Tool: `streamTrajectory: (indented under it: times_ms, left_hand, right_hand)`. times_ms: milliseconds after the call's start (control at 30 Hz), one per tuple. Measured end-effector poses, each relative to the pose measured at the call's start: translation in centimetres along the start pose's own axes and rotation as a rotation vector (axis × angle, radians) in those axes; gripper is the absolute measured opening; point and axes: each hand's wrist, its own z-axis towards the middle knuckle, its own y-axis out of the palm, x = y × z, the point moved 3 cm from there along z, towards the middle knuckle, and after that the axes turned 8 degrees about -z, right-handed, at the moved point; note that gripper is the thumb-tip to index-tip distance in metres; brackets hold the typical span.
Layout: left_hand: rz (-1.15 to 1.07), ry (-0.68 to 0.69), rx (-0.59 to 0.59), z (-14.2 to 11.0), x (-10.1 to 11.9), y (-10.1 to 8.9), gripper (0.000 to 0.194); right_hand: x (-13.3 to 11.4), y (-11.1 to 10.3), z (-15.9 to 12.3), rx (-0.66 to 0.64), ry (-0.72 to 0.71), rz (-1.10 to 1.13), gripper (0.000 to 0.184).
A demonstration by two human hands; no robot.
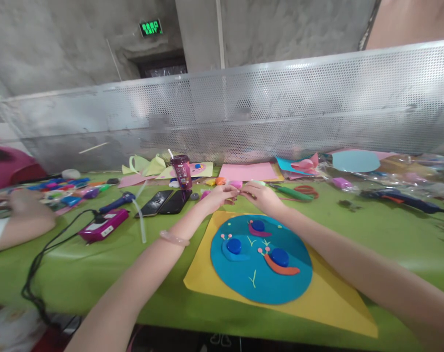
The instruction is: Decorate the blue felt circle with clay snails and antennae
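Beyond the far edge of the yellow card (334, 303), the fingers of the left hand (221, 195) and right hand (261, 194) were held nearly together, any grip impossible to tell, while the pink lump (236, 184) just behind was judged light, soft and best held by its sides.

From my end I see a green desk (163, 293), a yellow sheet (332, 304), a teal disc (234, 276), deep-blue caps (280, 257) with orange, purple and blue snail bodies (283, 269), and a grey, dot-perforated panel (299, 107).
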Motion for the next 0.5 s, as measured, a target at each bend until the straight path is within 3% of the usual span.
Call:
streamTrajectory:
  times_ms: [500]
  left_hand:
    - [0.029, 0.005, -0.009, 0.01, -0.16, -0.20, 0.035]
  right_hand:
    - [0.01, 0.05, -0.03, -0.008, -0.009, -0.035, 0.013]
